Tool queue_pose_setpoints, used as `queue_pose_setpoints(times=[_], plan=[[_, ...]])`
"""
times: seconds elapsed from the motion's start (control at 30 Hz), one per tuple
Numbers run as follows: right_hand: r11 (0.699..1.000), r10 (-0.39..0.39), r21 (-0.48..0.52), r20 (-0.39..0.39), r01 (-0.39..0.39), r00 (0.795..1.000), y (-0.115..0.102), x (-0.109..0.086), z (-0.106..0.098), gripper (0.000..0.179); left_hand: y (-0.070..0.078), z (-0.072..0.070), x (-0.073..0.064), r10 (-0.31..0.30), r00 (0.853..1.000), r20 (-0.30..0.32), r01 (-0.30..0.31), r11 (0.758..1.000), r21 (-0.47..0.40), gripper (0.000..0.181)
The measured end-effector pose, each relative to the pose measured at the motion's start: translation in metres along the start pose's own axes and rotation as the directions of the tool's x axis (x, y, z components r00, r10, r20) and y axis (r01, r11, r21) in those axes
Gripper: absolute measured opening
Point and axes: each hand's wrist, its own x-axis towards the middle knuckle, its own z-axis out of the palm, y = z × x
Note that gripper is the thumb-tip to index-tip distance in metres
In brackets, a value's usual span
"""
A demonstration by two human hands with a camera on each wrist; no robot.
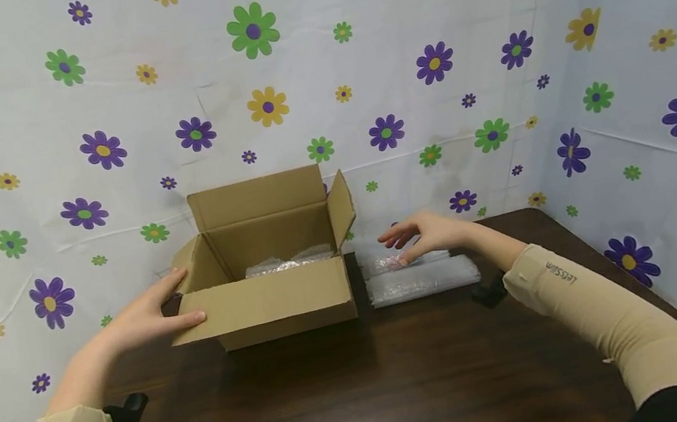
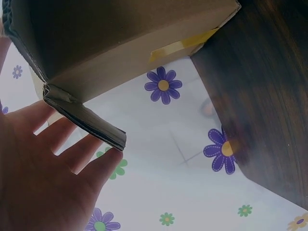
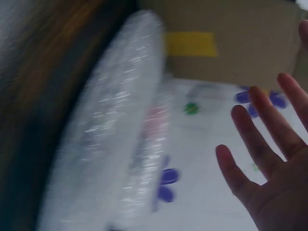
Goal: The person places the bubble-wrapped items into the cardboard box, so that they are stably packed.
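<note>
An open cardboard box (image 1: pixel 269 301) has its flaps spread, and clear plastic wrapping (image 1: pixel 289 260) shows inside it. My left hand (image 1: pixel 138 323) rests at the box's left front corner. Its thumb lies on the front flap, and its extended fingers touch the outside of the left flap (image 2: pixel 86 118) in the left wrist view. To the right of the box lie bubble-wrapped packages (image 1: pixel 424 279), side by side. Above them hovers my right hand (image 1: pixel 426 232), fingers spread and holding nothing. In the right wrist view the wrapped packages (image 3: pixel 110 110) stretch beside the hand, with a pinkish patch under the film.
The box and packages sit on a dark wooden table (image 1: pixel 375 391). A flowered cloth (image 1: pixel 313 58) hangs close behind the box and along the right side. Yellow tape (image 3: pixel 191 44) marks the box's side.
</note>
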Motion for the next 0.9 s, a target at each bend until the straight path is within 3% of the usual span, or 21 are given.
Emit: queue_pose_setpoints(times=[0.2,0.43,0.9], plan=[[0.999,0.034,0.017,-0.053,-0.033,0.998,0.037,-0.007,0.012,0.062,0.001,0.001,0.001,-0.004,1.000,0.004,0.004,1.000,0.003,0.097],[0.999,0.026,-0.041,-0.048,-0.028,0.999,0.060,-0.012,0.018,0.065,0.001,0.001,0.001,-0.012,1.000,0.007,0.012,1.000,0.005,0.097],[0.981,0.137,-0.128,-0.075,-0.146,0.988,0.076,-0.010,0.028,0.064,-0.001,0.000,-0.001,-0.019,1.000,0.012,0.019,1.000,-0.009,0.098]])
